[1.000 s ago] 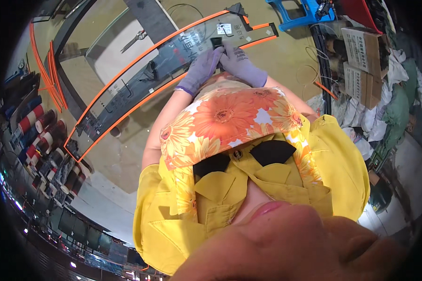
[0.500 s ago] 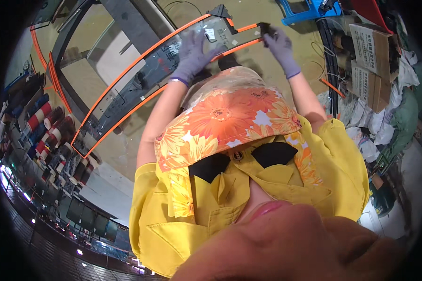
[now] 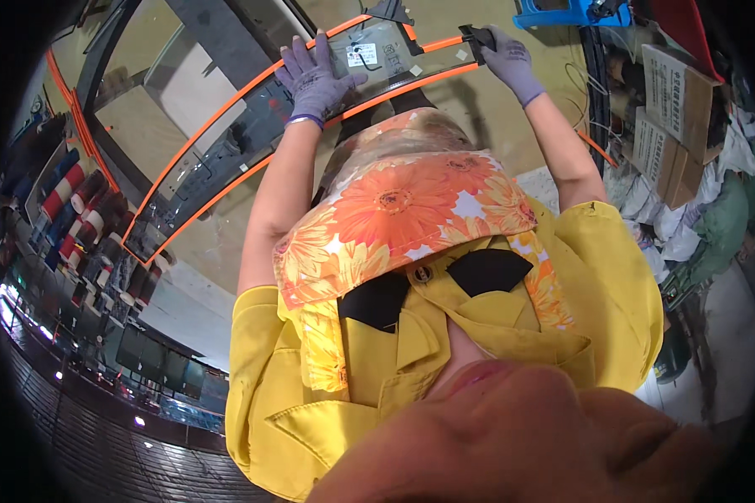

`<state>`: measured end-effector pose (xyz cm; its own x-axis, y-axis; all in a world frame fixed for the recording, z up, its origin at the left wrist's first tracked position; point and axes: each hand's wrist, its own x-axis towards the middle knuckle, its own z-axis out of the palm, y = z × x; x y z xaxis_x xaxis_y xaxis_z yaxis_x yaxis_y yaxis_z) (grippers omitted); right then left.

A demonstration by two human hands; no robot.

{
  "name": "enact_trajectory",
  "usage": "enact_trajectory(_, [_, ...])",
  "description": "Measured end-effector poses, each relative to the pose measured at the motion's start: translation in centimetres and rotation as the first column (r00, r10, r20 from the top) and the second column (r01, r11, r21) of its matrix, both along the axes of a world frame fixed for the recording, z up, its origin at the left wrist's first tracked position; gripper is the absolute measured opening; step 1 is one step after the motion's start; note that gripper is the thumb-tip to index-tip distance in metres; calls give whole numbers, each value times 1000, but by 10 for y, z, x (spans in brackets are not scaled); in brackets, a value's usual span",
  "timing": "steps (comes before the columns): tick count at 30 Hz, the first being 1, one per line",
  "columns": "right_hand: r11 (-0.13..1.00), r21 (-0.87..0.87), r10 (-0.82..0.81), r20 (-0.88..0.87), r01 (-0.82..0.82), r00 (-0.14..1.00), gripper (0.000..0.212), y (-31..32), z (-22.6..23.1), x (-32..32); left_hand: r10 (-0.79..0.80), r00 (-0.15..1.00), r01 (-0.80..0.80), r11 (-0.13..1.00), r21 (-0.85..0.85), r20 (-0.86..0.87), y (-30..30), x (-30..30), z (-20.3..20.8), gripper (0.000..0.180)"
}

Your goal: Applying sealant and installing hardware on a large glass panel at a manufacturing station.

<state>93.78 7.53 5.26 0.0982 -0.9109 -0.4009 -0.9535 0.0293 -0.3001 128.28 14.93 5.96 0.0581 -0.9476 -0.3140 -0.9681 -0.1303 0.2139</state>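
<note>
A long, curved dark panel (image 3: pixel 218 151) with orange strips along its edges lies in front of me, its narrow end to the right. My left hand (image 3: pixel 317 84), in a grey-purple glove, rests flat on the panel with spread fingers reaching its far orange edge. A white label (image 3: pixel 362 55) shows on the panel just right of that hand. At the narrow end is a black end piece (image 3: pixel 476 38). My gloved right hand (image 3: pixel 512 65) is closed on this piece, with the thumb side partly hidden.
Several rolls (image 3: pixel 63 193) of red, white and dark material are stacked at the left, near a bundle of orange strips (image 3: pixel 84 126). Cardboard boxes (image 3: pixel 675 109) and white bags (image 3: pixel 679 222) stand at the right. A blue plastic stool-like object (image 3: pixel 554 15) is at the far right.
My left hand has slid left along the panel and spread its fingers, uncovering the label. My right hand stays at the black end piece. The whole view has shifted slightly.
</note>
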Motion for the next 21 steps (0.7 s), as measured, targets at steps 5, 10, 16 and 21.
enact_trajectory(5, [994,-109,-2,-20,-1,1000,51,18,14,0,-7,1000,8,999,-53,30,6,-2,-5,108])
enact_trajectory(10, [986,-165,27,12,-25,1000,56,21,1,-11,-5,1000,6,999,-53,18,1,-8,-3,110])
enact_trajectory(16, [970,-225,111,64,-94,992,59,23,-9,-30,2,999,-2,1000,8,51,-12,-17,17,116])
enact_trajectory(21, [953,-266,174,76,-148,982,60,26,-12,-41,-2,1000,3,999,-51,20,-9,-20,12,116])
